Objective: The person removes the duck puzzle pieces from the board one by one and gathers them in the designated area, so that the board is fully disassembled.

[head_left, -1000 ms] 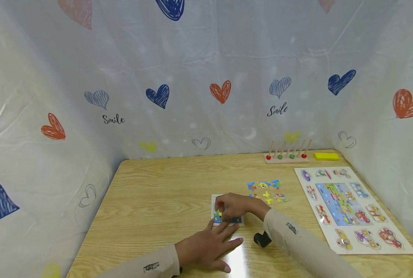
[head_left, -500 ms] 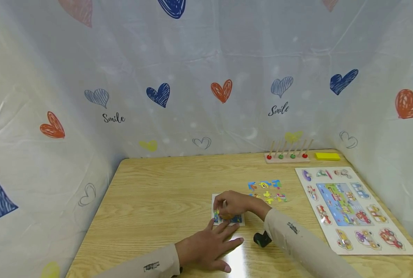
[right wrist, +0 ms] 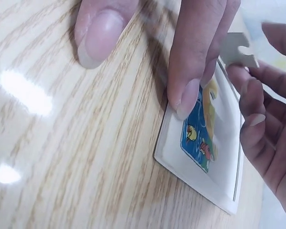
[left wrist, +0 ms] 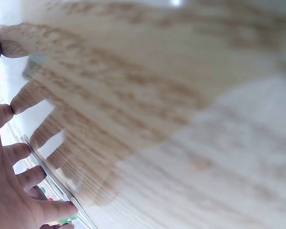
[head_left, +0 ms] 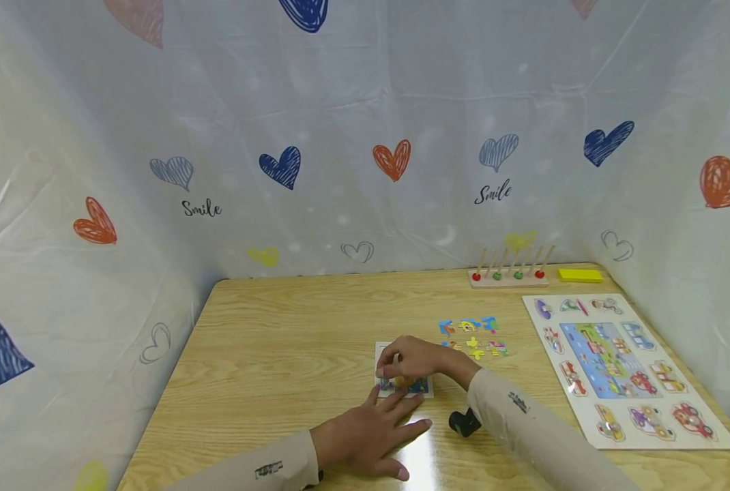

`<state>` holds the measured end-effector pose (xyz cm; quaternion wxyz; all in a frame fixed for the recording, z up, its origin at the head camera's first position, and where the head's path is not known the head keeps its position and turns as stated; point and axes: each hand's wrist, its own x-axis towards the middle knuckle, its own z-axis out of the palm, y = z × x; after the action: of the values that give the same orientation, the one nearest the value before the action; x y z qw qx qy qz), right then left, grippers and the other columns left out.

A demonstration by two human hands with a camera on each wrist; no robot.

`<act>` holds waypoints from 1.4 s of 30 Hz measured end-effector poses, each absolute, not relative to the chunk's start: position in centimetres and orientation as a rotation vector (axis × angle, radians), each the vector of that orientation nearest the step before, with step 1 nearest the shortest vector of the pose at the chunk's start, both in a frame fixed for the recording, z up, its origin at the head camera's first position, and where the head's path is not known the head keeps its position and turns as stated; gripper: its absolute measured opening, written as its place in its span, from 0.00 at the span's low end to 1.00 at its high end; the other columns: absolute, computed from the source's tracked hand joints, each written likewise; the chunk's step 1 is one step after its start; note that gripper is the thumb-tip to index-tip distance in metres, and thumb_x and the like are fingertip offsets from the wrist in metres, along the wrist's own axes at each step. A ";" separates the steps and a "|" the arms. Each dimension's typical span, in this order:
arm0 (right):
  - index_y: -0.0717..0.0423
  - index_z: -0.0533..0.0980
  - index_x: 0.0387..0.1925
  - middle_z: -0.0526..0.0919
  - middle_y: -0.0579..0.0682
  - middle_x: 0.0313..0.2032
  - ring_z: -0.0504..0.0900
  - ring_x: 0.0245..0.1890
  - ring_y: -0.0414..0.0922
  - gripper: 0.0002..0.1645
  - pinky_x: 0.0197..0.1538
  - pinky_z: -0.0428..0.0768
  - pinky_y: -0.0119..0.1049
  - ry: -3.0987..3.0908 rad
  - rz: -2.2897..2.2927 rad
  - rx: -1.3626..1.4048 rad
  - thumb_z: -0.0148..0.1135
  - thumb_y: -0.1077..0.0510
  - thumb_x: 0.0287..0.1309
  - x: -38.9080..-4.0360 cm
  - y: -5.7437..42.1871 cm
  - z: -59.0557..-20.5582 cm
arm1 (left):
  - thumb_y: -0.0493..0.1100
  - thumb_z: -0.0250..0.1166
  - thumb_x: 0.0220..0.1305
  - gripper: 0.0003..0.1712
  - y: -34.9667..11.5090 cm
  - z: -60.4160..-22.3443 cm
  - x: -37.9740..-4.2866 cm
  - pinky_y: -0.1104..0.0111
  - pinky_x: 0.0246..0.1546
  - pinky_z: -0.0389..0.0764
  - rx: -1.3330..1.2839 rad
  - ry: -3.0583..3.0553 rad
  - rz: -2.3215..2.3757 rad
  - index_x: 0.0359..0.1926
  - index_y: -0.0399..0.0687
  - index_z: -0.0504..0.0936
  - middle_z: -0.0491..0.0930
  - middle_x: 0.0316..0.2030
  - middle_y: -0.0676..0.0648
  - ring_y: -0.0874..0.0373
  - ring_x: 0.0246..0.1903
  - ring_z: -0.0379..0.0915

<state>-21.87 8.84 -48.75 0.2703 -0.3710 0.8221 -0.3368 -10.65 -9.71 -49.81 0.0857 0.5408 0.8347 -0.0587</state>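
Note:
A small white-framed jigsaw tray [head_left: 428,393] lies on the table, with a blue and yellow picture section [right wrist: 193,136] along its near side; the rest of its bed looks white in the right wrist view. My left hand [head_left: 374,436] lies spread, its fingertips on the tray's near edge. Over the tray, my right hand [head_left: 411,358] pinches a jigsaw piece [right wrist: 236,47] between thumb and fingers. That piece is raised and tilted, its plain greyish back and a rounded notch showing. The right hand hides much of the tray in the head view.
Several loose jigsaw pieces [head_left: 469,326] lie behind and right of the tray. A large picture peg board [head_left: 592,409] covers the table's right side. At the back stand a pegged wooden rack with beads [head_left: 507,281] and a yellow block [head_left: 580,275]. A black device [head_left: 464,423] sits under my right forearm.
My right fingers have shifted slightly within the tray's left part, and the green and yellow patch seen beneath them earlier no longer shows. The left hand has stayed in place.

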 end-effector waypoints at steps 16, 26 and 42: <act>0.50 0.78 0.51 0.81 0.47 0.40 0.78 0.39 0.40 0.16 0.41 0.79 0.34 2.317 -0.975 -0.947 0.69 0.59 0.63 -22.1 11.3 -48.7 | 0.76 0.36 0.71 0.44 -9.6 -49.8 -10.6 0.40 0.62 0.72 1.602 2.500 -0.200 0.80 0.62 0.50 0.46 0.80 0.45 0.43 0.77 0.49; 0.55 0.79 0.56 0.82 0.46 0.43 0.78 0.42 0.41 0.16 0.44 0.78 0.36 2.336 -1.011 -0.951 0.61 0.59 0.69 -22.2 14.2 -48.4 | 0.76 0.37 0.71 0.45 -9.6 -49.7 -10.5 0.40 0.61 0.72 1.594 2.508 -0.191 0.80 0.62 0.51 0.48 0.80 0.45 0.43 0.77 0.49; 0.57 0.79 0.47 0.81 0.49 0.37 0.77 0.37 0.38 0.09 0.40 0.78 0.31 2.432 -1.141 -0.932 0.64 0.60 0.67 -21.3 17.9 -48.6 | 0.76 0.34 0.71 0.45 -9.5 -50.0 -10.3 0.41 0.62 0.72 1.617 2.546 -0.271 0.80 0.62 0.51 0.49 0.79 0.44 0.43 0.77 0.50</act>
<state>-21.34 17.92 -48.64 0.1484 -0.3241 0.8458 -0.3969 -10.28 -9.49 -49.95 0.0565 0.5331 0.8395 -0.0892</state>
